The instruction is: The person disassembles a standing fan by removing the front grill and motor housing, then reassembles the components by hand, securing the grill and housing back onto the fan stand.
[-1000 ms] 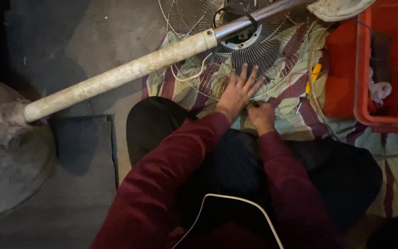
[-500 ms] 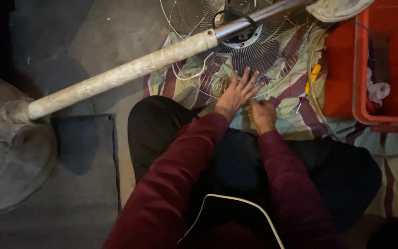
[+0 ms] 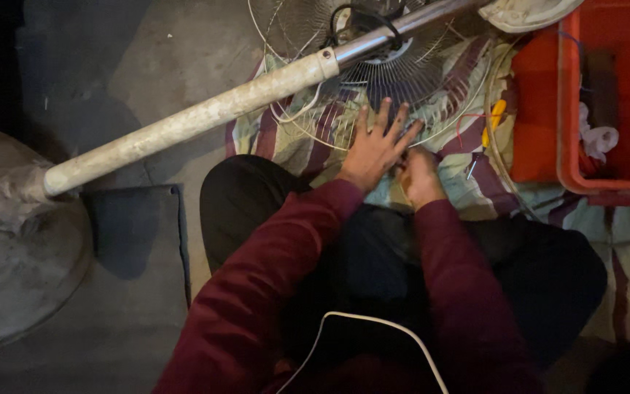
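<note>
Barely shifted since a second ago. Round fan base (image 3: pixel 9 277) and pole (image 3: pixel 184 131) lying leftward; left hand (image 3: pixel 375 149) splayed flat on wire fan grille (image 3: pixel 402 87); right hand (image 3: pixel 421 175) curled shut, contents unclear; red crate (image 3: pixel 570 146) rightward. Fan seemingly still dismantled, reassembly left.

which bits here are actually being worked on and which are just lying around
In hand: left hand spread flat on the wire fan guard; right hand closed beside it; fan pole.
Lying about: red crate, yellow-handled tool, striped cloth.
</note>
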